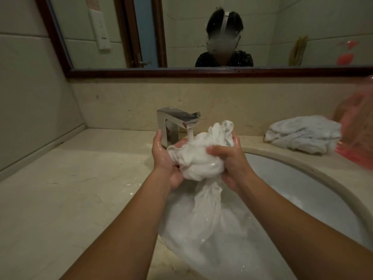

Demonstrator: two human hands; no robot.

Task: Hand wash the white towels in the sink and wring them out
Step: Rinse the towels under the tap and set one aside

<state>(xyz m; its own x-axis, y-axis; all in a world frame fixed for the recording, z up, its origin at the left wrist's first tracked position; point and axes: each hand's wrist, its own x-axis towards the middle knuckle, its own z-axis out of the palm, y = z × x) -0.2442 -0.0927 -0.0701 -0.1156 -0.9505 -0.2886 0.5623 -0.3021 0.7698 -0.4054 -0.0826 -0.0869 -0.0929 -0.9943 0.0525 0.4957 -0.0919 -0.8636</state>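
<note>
No legible text, labels, brands or numbers anywhere in view.

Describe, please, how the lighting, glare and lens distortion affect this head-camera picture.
Head view: dim, warm light; wet glints on the towel and right hand; bright sheen on the faucet; the wide lens bows the mirror frame; the pink bag at the right edge is smeared and soft.
</note>
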